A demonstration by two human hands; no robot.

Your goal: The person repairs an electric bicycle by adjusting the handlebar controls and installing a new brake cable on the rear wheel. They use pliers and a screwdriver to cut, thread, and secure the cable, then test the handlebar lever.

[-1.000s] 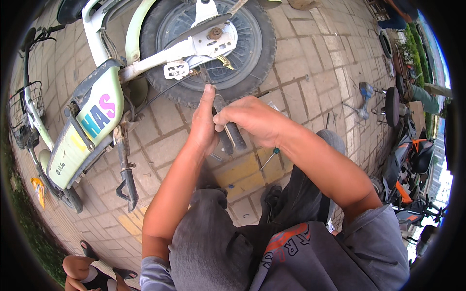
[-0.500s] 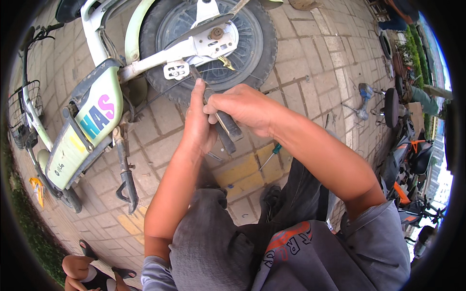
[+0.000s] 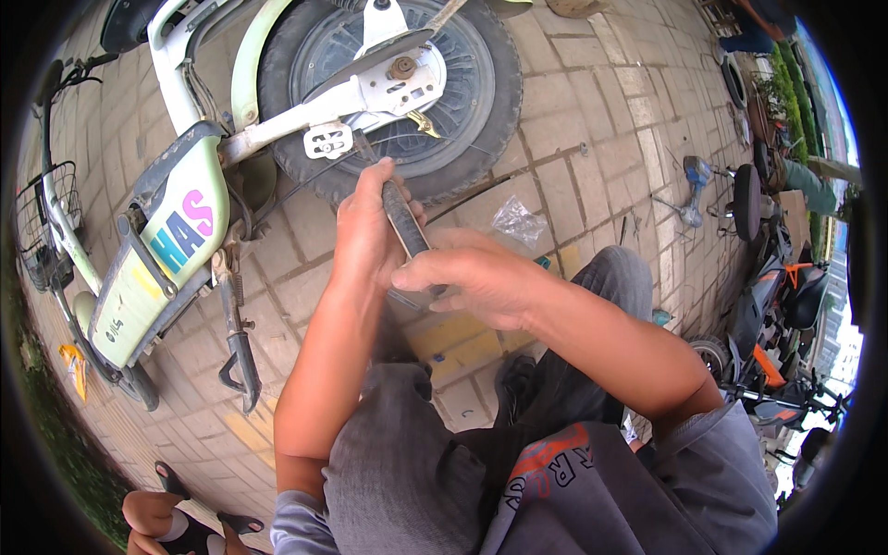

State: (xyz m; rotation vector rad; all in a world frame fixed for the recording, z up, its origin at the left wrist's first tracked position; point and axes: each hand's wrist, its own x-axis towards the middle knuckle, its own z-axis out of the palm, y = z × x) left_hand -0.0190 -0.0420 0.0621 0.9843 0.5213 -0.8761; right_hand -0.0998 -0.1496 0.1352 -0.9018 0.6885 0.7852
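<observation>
My left hand [image 3: 365, 227] is wrapped round a long, dark-handled hand tool [image 3: 404, 220], its thumb lying along the handle. The tool's narrow, blurred tip points toward the wheel [image 3: 481, 111] of a pale green-and-white electric bike lying on its side. My right hand [image 3: 486, 277] is closed at the handle's lower end, thumb on top and fingers curled beneath; part of the handle is hidden there. Just beyond the tip is the white slotted bracket [image 3: 328, 141] on the bike's swingarm [image 3: 296, 120]. The bike's side panel [image 3: 180, 231] is left of my hands.
Clear plastic wrapping [image 3: 519, 223] lies on the paving beyond my right wrist. A green screwdriver handle [image 3: 543, 263] shows beside that forearm. Farther right lie a blue power tool [image 3: 694, 190] and a dark motorbike [image 3: 786, 305]. Another person [image 3: 171, 527] sits at the lower left.
My right hand has slid down the tool toward its lower end and turned. The left hand keeps its hold, slightly lower. The plastic wrapping has come into sight.
</observation>
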